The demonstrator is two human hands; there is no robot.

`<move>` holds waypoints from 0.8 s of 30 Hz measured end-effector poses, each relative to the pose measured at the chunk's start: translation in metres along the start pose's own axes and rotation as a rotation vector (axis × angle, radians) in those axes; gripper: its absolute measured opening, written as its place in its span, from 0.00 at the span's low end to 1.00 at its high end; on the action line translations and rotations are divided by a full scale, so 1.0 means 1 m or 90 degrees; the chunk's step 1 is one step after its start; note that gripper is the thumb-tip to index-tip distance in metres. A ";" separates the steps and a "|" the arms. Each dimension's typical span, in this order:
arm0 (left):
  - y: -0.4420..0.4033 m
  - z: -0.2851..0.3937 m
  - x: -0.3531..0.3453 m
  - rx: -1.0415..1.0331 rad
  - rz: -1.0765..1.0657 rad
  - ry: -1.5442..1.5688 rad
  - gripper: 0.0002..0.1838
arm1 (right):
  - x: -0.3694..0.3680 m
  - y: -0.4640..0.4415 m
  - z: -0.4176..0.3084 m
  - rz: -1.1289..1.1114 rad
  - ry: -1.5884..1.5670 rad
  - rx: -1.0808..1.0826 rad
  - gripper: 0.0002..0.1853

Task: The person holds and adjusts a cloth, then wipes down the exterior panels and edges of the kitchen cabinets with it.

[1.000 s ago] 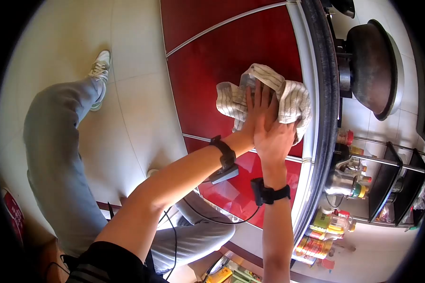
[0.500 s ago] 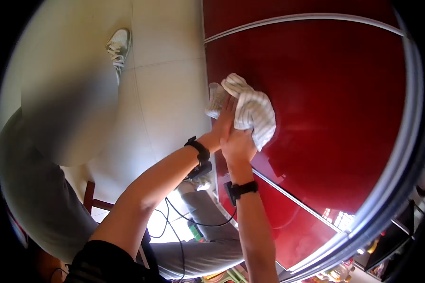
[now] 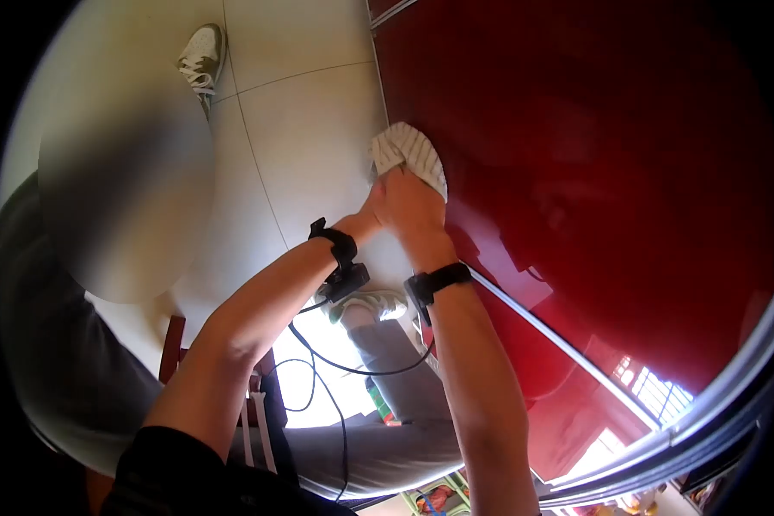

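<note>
A cream cloth with dark stripes (image 3: 421,156) is bunched at the lower edge of a glossy red cabinet door (image 3: 576,172), beside the floor. My right hand (image 3: 414,206) is closed on the cloth, its back toward me. My left hand (image 3: 371,210) lies close against it on the floor side. Its fingers are mostly hidden behind my right hand and the cloth. Both wrists wear black bands with small dark boxes.
Pale floor tiles (image 3: 301,120) run along the cabinet's bottom edge. Black cables (image 3: 378,373) hang between my arms. My shoes and grey-trousered legs are at the left and below. A dark red wooden piece (image 3: 172,346) stands near my left elbow. A metal strip (image 3: 568,344) separates the red panels.
Both hands and the cloth have moved down the red door to its floor-side edge. The view has tilted down, and the counter items seen earlier are mostly out of view.
</note>
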State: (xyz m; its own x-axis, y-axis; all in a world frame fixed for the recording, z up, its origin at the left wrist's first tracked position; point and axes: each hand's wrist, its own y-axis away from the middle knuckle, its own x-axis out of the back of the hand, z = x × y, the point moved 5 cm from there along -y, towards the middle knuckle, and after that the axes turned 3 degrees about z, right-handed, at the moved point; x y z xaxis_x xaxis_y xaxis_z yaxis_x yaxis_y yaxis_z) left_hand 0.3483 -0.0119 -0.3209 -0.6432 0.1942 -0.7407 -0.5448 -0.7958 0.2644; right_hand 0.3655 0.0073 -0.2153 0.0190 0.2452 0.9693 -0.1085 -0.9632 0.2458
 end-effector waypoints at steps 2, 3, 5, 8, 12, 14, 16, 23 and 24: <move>0.027 0.006 -0.021 -0.007 -0.019 -0.031 0.39 | 0.020 0.031 0.003 0.061 0.021 0.020 0.18; 0.042 0.010 -0.038 -0.014 -0.037 -0.046 0.39 | 0.032 0.047 0.004 0.104 0.034 0.027 0.18; 0.068 0.018 -0.074 -0.043 -0.069 -0.077 0.39 | 0.064 0.080 0.009 0.184 0.052 0.022 0.18; 0.106 0.040 -0.134 -0.116 -0.105 -0.113 0.39 | 0.115 0.131 0.016 0.112 0.006 -0.104 0.18; 0.142 0.084 -0.213 -0.287 -0.138 -0.182 0.40 | 0.199 0.190 0.020 0.260 0.097 -0.141 0.17; 0.156 0.111 -0.245 -0.398 -0.135 -0.303 0.40 | 0.230 0.211 0.031 0.314 0.102 -0.119 0.23; 0.171 0.138 -0.269 -0.537 -0.095 -0.502 0.42 | 0.264 0.224 0.017 0.388 0.167 -0.125 0.26; 0.170 0.144 -0.278 -0.560 -0.103 -0.588 0.37 | 0.262 0.229 0.024 0.429 0.218 -0.125 0.29; 0.167 0.140 -0.270 -0.569 -0.130 -0.581 0.36 | 0.250 0.228 0.027 0.412 0.202 -0.160 0.30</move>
State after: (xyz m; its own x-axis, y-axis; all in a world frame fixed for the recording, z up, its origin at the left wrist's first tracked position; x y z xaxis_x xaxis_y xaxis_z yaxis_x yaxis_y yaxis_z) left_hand 0.3557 -0.1168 0.0099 -0.9168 0.3944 0.0626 -0.3579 -0.7420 -0.5669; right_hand 0.3720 -0.1543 0.0831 -0.4080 -0.3031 0.8612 -0.2249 -0.8809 -0.4165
